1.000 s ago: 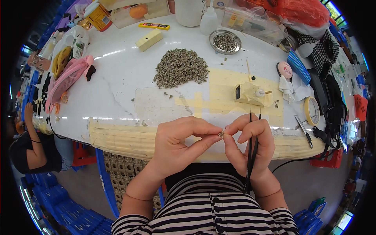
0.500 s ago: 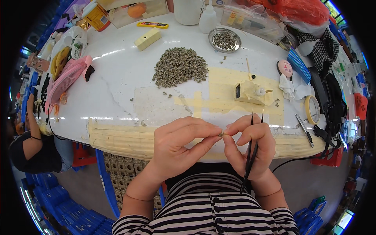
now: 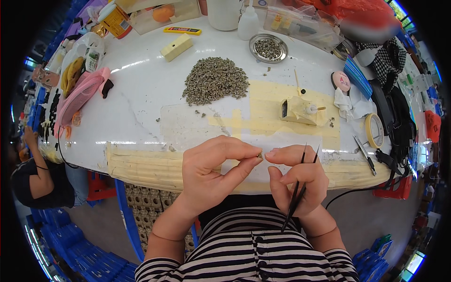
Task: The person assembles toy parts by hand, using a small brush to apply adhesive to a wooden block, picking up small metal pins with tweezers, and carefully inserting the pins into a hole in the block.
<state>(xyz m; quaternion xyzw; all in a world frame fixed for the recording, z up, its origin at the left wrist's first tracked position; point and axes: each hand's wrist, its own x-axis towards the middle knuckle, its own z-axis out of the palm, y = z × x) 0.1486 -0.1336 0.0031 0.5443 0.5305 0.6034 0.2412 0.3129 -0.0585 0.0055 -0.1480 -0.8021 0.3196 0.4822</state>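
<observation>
Above the table's taped front edge, my left hand [image 3: 204,164] pinches a tiny metal part [image 3: 259,155] between thumb and fingertips. My right hand [image 3: 307,181] is just right of it, its thumb and index finger apart from the part. Black tweezers [image 3: 292,207] are gripped in the other fingers of my right hand, tips pointing away from me. Beyond my hands lies a big heap of small metal parts [image 3: 215,82]. More such parts lie in a round metal dish [image 3: 284,55] farther back. A tape-wrapped block [image 3: 300,112] with a short stick stands beyond my right hand.
Right of my hands lie a craft knife [image 3: 365,155], a masking tape roll [image 3: 374,131] and a black bag [image 3: 401,117]. A pale yellow block [image 3: 176,47] and a white squeeze bottle [image 3: 249,24] are at the back. A pink mesh bag [image 3: 82,101] and another person [image 3: 44,181] are at left.
My right thumb and index finger have come away from the tiny metal part. My left hand keeps it, shifted slightly left. The tweezers stay in my right hand.
</observation>
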